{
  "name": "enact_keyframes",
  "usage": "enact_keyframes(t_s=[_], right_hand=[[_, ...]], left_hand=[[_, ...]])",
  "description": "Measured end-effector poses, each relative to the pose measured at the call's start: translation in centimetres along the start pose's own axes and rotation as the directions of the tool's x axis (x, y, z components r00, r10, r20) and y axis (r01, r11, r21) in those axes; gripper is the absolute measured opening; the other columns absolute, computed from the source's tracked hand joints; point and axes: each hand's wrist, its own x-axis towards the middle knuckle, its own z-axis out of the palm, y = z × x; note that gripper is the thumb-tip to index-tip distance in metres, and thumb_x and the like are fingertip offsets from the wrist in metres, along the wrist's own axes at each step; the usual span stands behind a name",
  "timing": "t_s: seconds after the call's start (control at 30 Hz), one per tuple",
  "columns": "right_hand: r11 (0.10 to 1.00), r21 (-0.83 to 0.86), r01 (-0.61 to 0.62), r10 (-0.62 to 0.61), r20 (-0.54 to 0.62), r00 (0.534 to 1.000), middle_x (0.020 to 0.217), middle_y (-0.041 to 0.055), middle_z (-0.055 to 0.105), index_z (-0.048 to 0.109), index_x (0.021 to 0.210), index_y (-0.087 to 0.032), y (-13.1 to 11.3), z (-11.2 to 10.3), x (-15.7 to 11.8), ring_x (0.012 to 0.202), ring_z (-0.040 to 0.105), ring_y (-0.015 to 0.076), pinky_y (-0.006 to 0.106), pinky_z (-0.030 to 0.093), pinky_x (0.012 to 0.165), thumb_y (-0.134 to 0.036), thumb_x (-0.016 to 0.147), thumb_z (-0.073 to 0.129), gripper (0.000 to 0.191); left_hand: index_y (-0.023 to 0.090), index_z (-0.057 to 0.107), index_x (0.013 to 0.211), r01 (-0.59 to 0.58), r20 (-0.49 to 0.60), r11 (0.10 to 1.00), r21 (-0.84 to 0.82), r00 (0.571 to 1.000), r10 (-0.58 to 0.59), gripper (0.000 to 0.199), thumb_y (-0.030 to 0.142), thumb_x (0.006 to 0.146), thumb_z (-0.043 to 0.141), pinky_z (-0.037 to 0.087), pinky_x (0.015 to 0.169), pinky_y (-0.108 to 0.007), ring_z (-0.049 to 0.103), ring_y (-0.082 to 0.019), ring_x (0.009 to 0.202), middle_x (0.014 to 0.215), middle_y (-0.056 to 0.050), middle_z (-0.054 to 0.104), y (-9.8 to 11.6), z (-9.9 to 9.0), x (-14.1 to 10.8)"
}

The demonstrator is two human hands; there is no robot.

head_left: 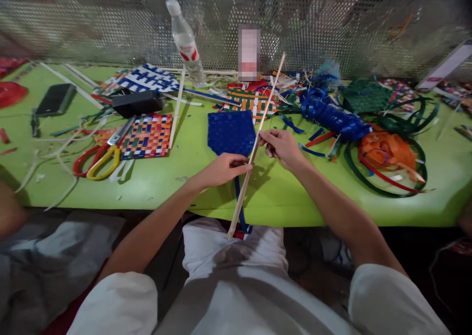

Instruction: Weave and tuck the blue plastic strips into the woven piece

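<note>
A long pale stick [241, 197], which looks like split bamboo or wood, slants from my lap up across the table. My left hand [226, 169] is closed on its middle, thumb and fingertips pinching it. Higher up the stick, my right hand [279, 147] pinches it between thumb and finger. A blue woven panel [230, 131] with a pointed lower end lies just behind my left hand, its right edge beside the stick. Below my left hand a blue strip [238, 190] hangs over the table's edge; its upper end is hidden.
Red-and-yellow-handled scissors [105, 155] and a multicoloured woven panel [153, 134] lie left on the green table [177, 182]. A plastic bottle [186, 45] stands behind. Blue strip bundles [332, 111] and an orange roll [387, 151] lie right. A perforated metal screen [306, 25] rises behind.
</note>
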Motion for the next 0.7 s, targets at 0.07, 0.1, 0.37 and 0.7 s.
enact_keyframes(t_s=[0.07,0.1,0.37,0.7], right_hand=[[0.997,0.049,0.065,-0.066,0.031,0.997,0.079,0.0025,0.072,0.07,0.086,-0.023,0.2,0.2,-0.4,0.045,0.054,0.0104,0.029,0.033,0.041,-0.063,0.097,0.08,0.043],[0.992,0.05,0.119,-0.12,0.022,0.992,0.079,0.0016,0.071,0.071,0.092,-0.024,0.2,0.2,-0.6,0.046,0.054,0.0116,0.03,0.035,0.042,-0.065,0.094,0.081,0.043],[0.764,-0.34,0.549,-0.567,0.053,0.822,0.085,0.0004,0.064,0.074,0.115,-0.027,0.0,0.5,-2.7,0.067,0.054,0.0167,0.035,0.046,0.064,-0.04,0.105,0.066,0.018],[0.602,-0.579,0.55,-0.568,0.175,0.804,0.103,0.0068,0.078,0.075,0.144,-0.022,0.2,1.1,-4.1,0.077,0.063,0.0194,0.036,0.047,0.071,-0.022,0.105,0.055,0.044]], left_hand=[[0.014,0.082,0.118,0.027,0.034,0.989,-0.143,0.999,-0.022,0.053,0.061,0.094,0.085,0.044,0.057,-0.025,0.057,-0.011,0.061,0.098,-0.011,0.087,-0.1,0.1,-0.1],[0.014,0.082,0.121,0.035,0.031,0.975,-0.22,0.999,-0.029,0.056,0.061,0.091,0.089,0.038,0.053,-0.024,0.05,-0.009,0.057,0.096,-0.01,0.086,-0.1,0.0,-0.2],[0.022,0.088,0.121,0.007,-0.065,0.871,-0.492,0.997,-0.044,0.067,0.069,0.075,0.101,0.022,0.047,-0.025,0.032,-0.004,0.049,0.092,-0.005,0.08,-1.2,-1.1,0.9],[0.027,0.089,0.132,0.008,-0.065,0.894,-0.447,0.997,-0.042,0.071,0.073,0.079,0.098,0.018,0.049,-0.026,0.027,-0.004,0.051,0.094,-0.007,0.08,-2.6,-1.0,0.8]])
